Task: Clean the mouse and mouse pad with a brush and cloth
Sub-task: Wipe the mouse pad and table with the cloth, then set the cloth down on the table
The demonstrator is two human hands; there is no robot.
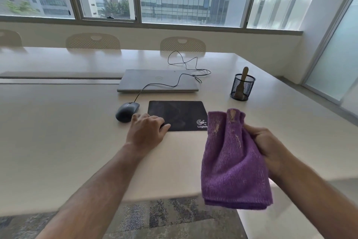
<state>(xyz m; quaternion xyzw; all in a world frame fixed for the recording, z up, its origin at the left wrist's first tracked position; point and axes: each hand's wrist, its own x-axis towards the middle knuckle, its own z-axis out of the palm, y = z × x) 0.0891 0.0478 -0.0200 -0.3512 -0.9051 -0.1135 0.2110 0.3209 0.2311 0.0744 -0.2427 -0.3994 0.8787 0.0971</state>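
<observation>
A black mouse pad (180, 113) lies flat on the table, with a dark grey wired mouse (126, 112) just to its left, off the pad. My left hand (147, 130) rests fingers spread on the pad's near left corner, holding nothing. My right hand (267, 145) grips a folded purple cloth (232, 161) in the air above the table's near edge, right of the pad. The cloth hangs down and hides the pad's near right corner. A wooden-handled brush (243, 82) stands in a black mesh cup (242, 87) at the back right.
A closed silver laptop (158, 81) lies behind the pad, with the mouse cable (186, 62) looping over and beyond it. The pale table (67, 132) stretches left and back. Chair backs (93, 41) line the far side under the windows. Carpet shows below the near edge.
</observation>
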